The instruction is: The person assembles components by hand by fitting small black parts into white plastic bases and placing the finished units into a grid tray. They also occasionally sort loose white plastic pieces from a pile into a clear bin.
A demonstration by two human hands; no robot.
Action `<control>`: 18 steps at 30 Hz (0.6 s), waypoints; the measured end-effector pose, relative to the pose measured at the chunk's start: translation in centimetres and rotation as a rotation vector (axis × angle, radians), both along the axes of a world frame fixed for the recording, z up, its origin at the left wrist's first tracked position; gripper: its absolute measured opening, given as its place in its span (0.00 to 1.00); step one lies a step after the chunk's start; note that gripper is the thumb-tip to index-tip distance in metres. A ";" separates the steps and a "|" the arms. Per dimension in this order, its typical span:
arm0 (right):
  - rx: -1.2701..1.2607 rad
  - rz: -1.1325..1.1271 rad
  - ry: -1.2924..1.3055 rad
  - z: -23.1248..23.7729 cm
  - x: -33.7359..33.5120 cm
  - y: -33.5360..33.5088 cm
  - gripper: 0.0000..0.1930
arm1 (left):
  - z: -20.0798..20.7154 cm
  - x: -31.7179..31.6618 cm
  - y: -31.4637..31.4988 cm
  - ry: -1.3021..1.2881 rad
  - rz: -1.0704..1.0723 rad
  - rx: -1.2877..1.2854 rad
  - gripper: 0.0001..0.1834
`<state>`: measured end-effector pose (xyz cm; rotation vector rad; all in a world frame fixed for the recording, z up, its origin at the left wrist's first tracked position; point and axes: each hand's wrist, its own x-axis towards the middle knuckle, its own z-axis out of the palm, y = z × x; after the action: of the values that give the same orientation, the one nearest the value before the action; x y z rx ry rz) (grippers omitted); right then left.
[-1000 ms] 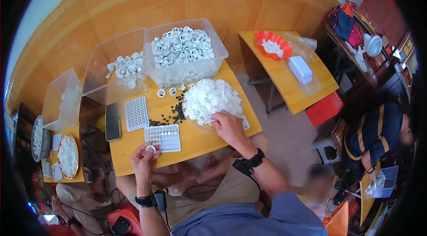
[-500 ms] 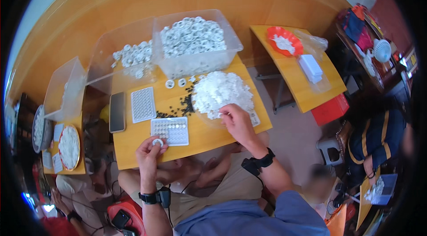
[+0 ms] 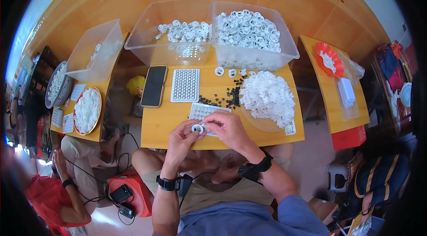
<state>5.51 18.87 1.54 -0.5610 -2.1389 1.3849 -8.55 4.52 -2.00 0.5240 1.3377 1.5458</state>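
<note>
While the left hand (image 3: 181, 140) grips a white ring-shaped housing (image 3: 197, 128) at its left and near sides, the right hand (image 3: 227, 129) meets it from the right with thumb and fingers brought close together. The left grip is narrow and closed on the housing; its open face is turned upward, apparently so that the inside stays visible and accessible. The right fingertips are at the housing's right edge; whether they pinch a separate small piece cannot be told.

The housing is held above the near edge of the wooden table (image 3: 162, 125), in front of the operator's body, a position that probably allows close viewing and leaves both forearms free. Directly beyond the hands lies the near white tray (image 3: 209, 106), partly covered by them, with round discs in its compartments. Beyond it, to the left, the far white tray (image 3: 184, 100) holds similar discs in rows, which presumably keeps them separate and easy to pick.

To the right, a heap of translucent white pieces (image 3: 267, 96) is piled within reach of the right hand. Small black parts (image 3: 233, 96) are scattered between heap and trays. At the far side, the right clear bin (image 3: 249, 61) contains many white ring-shaped parts, its high walls likely serving to stop spillage.
</note>
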 end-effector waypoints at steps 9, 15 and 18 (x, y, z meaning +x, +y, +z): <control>-0.012 -0.017 -0.032 0.1 -0.3 -0.3 0.06 | -0.5 -0.5 -0.3 -0.007 -0.038 0.016 0.19; 0.103 0.024 0.038 -0.3 -0.9 -0.2 0.06 | -0.7 -0.6 -0.3 -0.105 -0.047 0.110 0.19; 0.052 0.004 -0.013 -0.5 -0.9 -0.6 0.06 | -0.7 -0.6 -0.3 -0.096 -0.062 0.128 0.19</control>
<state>4.59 18.31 1.03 -0.5467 -2.1807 1.3268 -9.10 4.22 -2.67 0.5582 1.1447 1.5926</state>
